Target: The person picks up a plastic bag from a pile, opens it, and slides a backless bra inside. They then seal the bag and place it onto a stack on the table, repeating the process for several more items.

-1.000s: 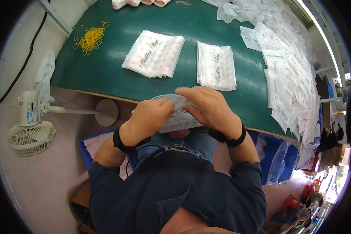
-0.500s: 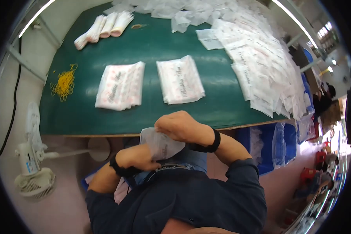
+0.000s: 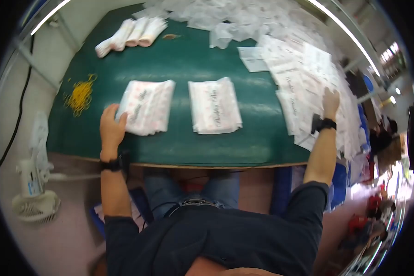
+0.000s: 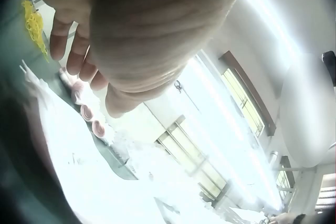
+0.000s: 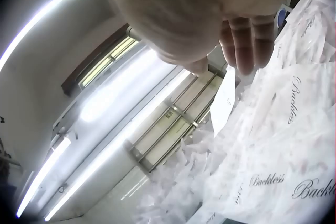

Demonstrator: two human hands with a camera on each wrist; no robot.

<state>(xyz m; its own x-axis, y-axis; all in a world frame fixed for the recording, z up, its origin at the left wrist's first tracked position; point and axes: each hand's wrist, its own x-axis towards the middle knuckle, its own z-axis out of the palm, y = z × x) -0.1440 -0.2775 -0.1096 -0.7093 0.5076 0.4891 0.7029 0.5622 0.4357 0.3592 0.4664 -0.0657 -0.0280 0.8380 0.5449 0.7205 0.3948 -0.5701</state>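
Observation:
In the head view my left hand [image 3: 112,126] lies at the left edge of a stack of printed white bags [image 3: 148,108], fingers extended and thumb at the stack's side. The left wrist view shows its fingers [image 4: 77,56] apart, with nothing between them. My right hand [image 3: 330,103] reaches out over a large heap of printed white bags [image 3: 292,85] on the right. One white bag [image 5: 224,103] stands tilted just below its fingertips in the right wrist view; the fingers [image 5: 244,45] are fairly straight. A second stack of printed bags [image 3: 215,106] lies mid-table.
Yellow rubber bands [image 3: 80,97] lie in a pile on the green table [image 3: 138,60] at left. Rolled white bundles [image 3: 138,33] rest at the back. Loose translucent bags [image 3: 223,34] spread behind. A white fan [image 3: 34,202] and blue bins [image 3: 280,188] stand below the table edge.
Both hands were together over the lap with a translucent printed bag. They have parted: the left moved to the left stack, the right out to the heap. The bag has left the lap.

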